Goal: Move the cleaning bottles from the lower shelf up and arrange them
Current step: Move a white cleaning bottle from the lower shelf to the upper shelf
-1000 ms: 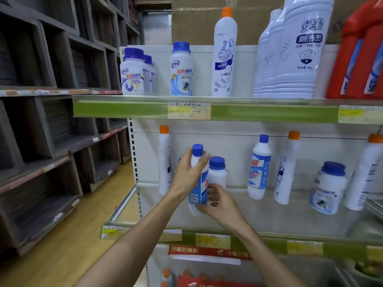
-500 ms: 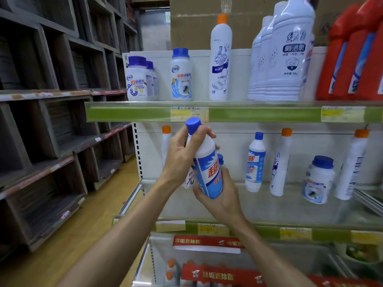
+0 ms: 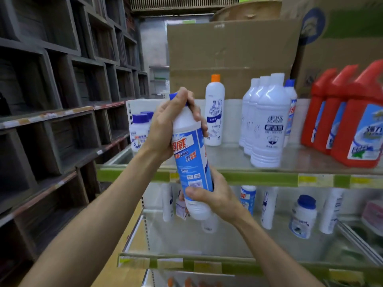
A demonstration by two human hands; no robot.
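Note:
I hold a white bottle with a blue label and blue cap (image 3: 191, 158) upright in front of the upper shelf's green edge (image 3: 259, 178). My left hand (image 3: 167, 125) wraps its neck and cap. My right hand (image 3: 213, 198) grips its lower body. On the upper shelf stand an orange-capped white bottle (image 3: 214, 112), a row of white bottles (image 3: 267, 125) and blue-capped jars (image 3: 138, 131) at the left. The lower shelf (image 3: 228, 241) carries several white bottles and a blue-capped jar (image 3: 302, 218).
Red jugs (image 3: 352, 125) fill the upper shelf's right end. Cardboard boxes (image 3: 232, 56) stand behind the upper shelf. Dark wooden cubby shelving (image 3: 51, 100) lines the left side of the aisle. A wooden floor (image 3: 128, 235) lies below.
Both hands have lifted the blue-labelled bottle from the lower shelf up to the level of the upper shelf. My view has tilted upward.

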